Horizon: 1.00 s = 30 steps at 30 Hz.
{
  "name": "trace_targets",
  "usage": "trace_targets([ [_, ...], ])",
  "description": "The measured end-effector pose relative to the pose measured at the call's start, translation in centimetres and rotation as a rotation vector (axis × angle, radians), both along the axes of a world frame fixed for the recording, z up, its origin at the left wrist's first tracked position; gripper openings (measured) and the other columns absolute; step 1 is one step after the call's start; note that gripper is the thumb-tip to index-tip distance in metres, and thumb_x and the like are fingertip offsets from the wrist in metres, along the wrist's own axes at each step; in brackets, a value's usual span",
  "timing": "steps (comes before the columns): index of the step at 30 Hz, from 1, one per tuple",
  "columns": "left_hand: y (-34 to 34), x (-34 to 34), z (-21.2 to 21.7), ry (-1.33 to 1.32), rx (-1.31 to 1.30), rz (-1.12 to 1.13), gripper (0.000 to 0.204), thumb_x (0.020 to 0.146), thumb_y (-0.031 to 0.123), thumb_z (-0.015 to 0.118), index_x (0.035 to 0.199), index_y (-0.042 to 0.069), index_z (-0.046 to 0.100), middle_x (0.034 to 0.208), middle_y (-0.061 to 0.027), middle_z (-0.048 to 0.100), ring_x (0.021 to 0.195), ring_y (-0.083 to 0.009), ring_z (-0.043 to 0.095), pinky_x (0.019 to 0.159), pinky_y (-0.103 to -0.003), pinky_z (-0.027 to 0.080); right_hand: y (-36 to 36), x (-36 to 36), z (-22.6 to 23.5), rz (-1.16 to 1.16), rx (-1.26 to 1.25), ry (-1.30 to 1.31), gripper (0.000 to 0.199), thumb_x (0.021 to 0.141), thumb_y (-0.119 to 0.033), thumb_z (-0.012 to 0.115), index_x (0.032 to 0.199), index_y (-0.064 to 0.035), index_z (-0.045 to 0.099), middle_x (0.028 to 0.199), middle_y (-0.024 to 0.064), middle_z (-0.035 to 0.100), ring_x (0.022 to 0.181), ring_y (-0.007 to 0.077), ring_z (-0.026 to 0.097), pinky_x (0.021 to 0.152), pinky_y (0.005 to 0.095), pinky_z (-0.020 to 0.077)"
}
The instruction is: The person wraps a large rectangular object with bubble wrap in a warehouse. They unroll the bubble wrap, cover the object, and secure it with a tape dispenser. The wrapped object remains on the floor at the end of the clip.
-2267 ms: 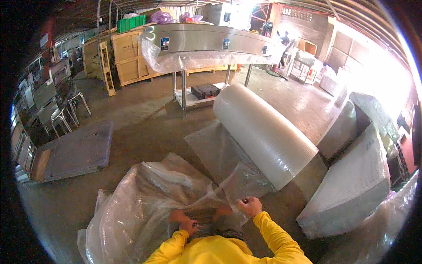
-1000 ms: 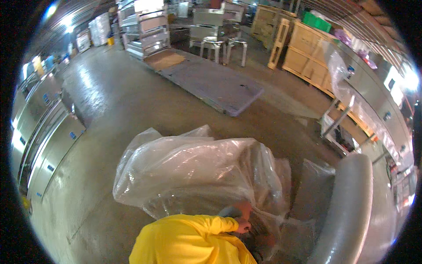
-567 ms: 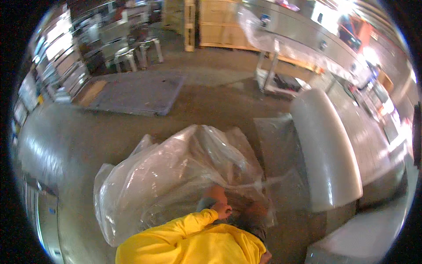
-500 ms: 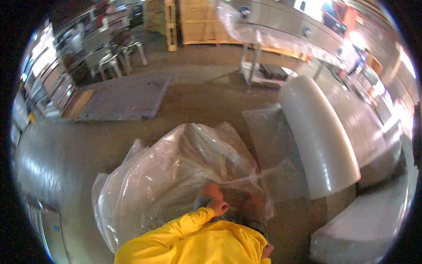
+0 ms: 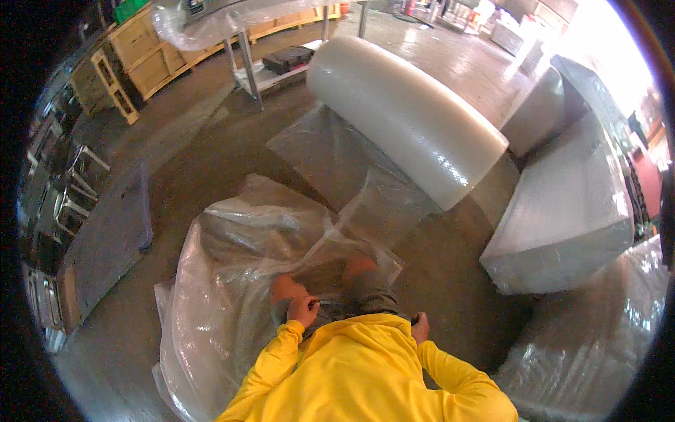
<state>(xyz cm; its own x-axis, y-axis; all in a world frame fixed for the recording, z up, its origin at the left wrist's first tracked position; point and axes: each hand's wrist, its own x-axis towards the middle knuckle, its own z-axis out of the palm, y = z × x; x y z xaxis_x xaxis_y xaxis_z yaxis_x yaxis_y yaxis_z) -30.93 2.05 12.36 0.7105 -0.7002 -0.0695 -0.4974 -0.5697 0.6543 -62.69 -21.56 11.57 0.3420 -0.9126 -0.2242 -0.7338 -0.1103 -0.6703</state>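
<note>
1 L hand (image 5: 303,309), fingers curled, nr bubble wrap (image 5: 218,281); R hand (image 5: 420,328), fingers unclear

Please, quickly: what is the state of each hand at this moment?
Left hand: curled closed; whether it holds anything cannot be told.
Right hand: beside the yellow shirt, partly hidden; open or closed cannot be told.
</note>
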Motion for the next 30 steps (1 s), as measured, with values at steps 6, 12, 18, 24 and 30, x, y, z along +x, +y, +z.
trace_targets([
  [6,-0.1,0.4,-0.5,0.106,0.053,-0.002,0.026,0.082,0.031,0.065,0.099,0.012,0.068,0.089,-0.0124,0.067,0.084,-0.0321,0.062,0.080,-0.044,0.047,-1.5,4.7,1.2,0.010,0.357,-0.366,0.028,0.079,-0.024,0.065,0.099,-0.0053,0.062,0.092,0.0168,0.066,0.086,0.0317,0.063,0.075,0.0386,0.0473],
  [12,-0.8,0.3,-0.2,0.018,0.059,-0.005,0.025,0.081,0.030,0.065,0.098,0.012,0.069,0.089,-0.0121,0.067,0.085,-0.0317,0.062,0.085,-0.046,0.044,-3.6,6.3,9.8,0.616,0.290,0.197,0.037,0.084,-0.022,0.058,0.119,-0.0104,0.061,0.111,0.0188,0.064,0.103,0.0378,0.060,0.084,0.0443,0.0476],
  [18,-1.8,0.5,-0.3,0.020,0.216,-0.018,0.023,0.079,0.028,0.066,0.096,0.012,0.069,0.087,-0.0134,0.067,0.085,-0.0326,0.062,0.083,-0.045,0.045,-21.1,11.0,15.3,0.665,0.209,0.568,0.071,0.075,-0.041,0.072,0.132,-0.0065,0.048,0.127,0.0192,0.056,0.118,0.0361,0.053,0.099,0.0438,0.0431],
  [24,-2.3,-0.6,1.1,0.031,0.186,0.086,0.023,0.080,0.027,0.066,0.095,0.010,0.068,0.084,-0.0135,0.067,0.079,-0.0318,0.063,0.076,-0.043,0.048,-42.3,20.9,21.7,-0.074,-0.838,-0.109,0.088,0.074,-0.046,0.074,0.135,0.0059,0.036,0.134,0.0300,0.043,0.126,0.0425,0.040,0.102,0.0456,0.0379],
  [30,-1.9,-5.2,4.7,-0.016,0.109,0.092,0.022,0.084,0.023,0.064,0.099,0.008,0.066,0.093,-0.0123,0.068,0.086,-0.0316,0.064,0.077,-0.039,0.050,-47.9,26.3,19.7,-0.231,-0.621,0.430,0.075,0.079,-0.054,0.064,0.145,-0.0367,0.030,0.151,0.0191,0.025,0.137,0.0397,0.027,0.110,0.0507,0.0269],
])
